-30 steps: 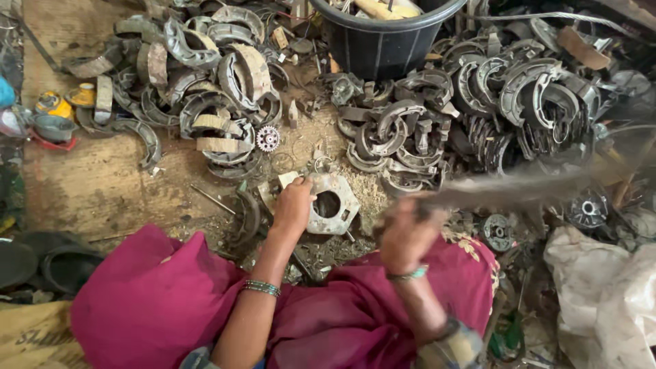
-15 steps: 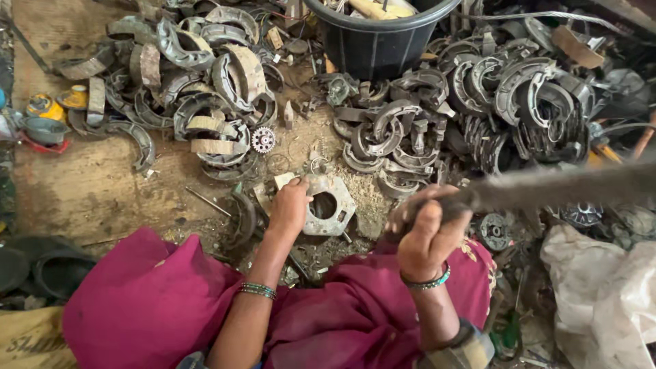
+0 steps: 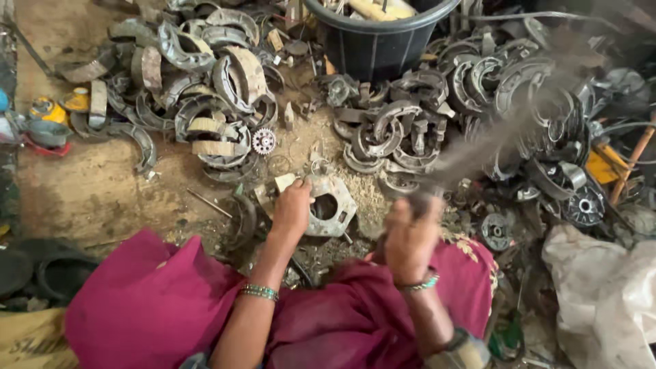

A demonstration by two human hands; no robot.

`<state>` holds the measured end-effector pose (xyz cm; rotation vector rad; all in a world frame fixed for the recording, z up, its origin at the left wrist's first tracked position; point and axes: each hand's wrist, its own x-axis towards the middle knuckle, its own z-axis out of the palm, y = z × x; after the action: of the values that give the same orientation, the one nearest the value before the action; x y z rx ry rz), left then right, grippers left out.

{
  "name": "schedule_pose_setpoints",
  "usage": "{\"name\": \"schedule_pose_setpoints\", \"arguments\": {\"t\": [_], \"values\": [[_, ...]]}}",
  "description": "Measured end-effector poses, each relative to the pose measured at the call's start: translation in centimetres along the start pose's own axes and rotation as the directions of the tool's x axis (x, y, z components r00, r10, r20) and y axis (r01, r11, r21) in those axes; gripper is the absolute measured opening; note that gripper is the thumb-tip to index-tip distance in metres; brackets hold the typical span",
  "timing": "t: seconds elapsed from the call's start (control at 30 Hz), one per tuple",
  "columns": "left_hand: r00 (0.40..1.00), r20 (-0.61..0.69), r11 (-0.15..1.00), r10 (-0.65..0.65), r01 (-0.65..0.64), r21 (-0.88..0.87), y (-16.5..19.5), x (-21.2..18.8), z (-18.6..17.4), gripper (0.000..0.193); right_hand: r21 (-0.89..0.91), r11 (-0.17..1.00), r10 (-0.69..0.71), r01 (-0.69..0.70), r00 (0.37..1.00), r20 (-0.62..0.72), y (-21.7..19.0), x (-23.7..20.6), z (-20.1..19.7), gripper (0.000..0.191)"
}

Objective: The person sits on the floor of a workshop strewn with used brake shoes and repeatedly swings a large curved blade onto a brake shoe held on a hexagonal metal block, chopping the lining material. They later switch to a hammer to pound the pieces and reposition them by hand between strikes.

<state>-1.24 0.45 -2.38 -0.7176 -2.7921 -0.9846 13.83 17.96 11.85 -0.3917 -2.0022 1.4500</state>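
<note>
The left hand (image 3: 292,208) presses on a round metal plate with a centre hole (image 3: 330,206) lying on the dirt floor (image 3: 89,191). The right hand (image 3: 410,236) grips a motion-blurred rod (image 3: 506,133) raised over heaped brake shoes (image 3: 396,133).

L hand (image 3: 292,208) on metal plate (image 3: 331,208), R hand (image 3: 410,236) gripping blurred bar (image 3: 506,130), brake shoes (image 3: 219,89) around.

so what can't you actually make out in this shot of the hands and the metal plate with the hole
- Head view: the long rod-like tool in the right hand is smeared by motion; its head and material are unreadable.
- The right hand's fingers are blurred, so the grip is unclear.
- The left hand covers the near left edge of the grey round-holed metal plate.
- The black plastic bucket is cut off by the top edge.
</note>
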Motion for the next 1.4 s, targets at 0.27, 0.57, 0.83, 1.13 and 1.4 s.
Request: {"name": "schedule_pose_setpoints", "arguments": {"t": [0.27, 0.57, 0.83, 1.13, 1.4], "values": [[0.995, 0.080, 0.992, -0.058, 0.066, -0.104, 0.4, 0.2, -0.9, 0.023, -0.638, 0.729, 0.035, 0.247, 0.918, 0.395, 11.3, -2.5, 2.8, 0.032], [0.990, 0.097, 0.987, -0.102, 0.113, -0.116, 0.8, 0.2, -1.0, 0.025, -0.192, 0.981, 0.005, -0.004, 1.000, 0.008, 1.6, -0.5, 0.5, 0.021], [0.992, 0.100, 0.996, -0.074, 0.079, -0.044, 0.5, 0.4, -1.1, 0.027, -0.608, 0.757, 0.063, 0.238, 0.901, 0.430, 11.0, -2.6, 2.6, 0.013], [0.999, 0.039, 0.998, -0.037, 0.038, -0.040, -0.1, 0.1, -0.8, 0.021, -0.296, 0.885, 0.393, -0.358, 0.917, 0.065, 2.1, -0.5, 0.5, 0.014], [0.991, 0.108, 0.992, -0.081, 0.091, -0.091, 0.5, 0.3, -1.1, 0.025, -0.502, 0.855, 0.093, 0.130, 0.914, 0.395, 8.5, -1.6, 2.9, 0.025]]}}
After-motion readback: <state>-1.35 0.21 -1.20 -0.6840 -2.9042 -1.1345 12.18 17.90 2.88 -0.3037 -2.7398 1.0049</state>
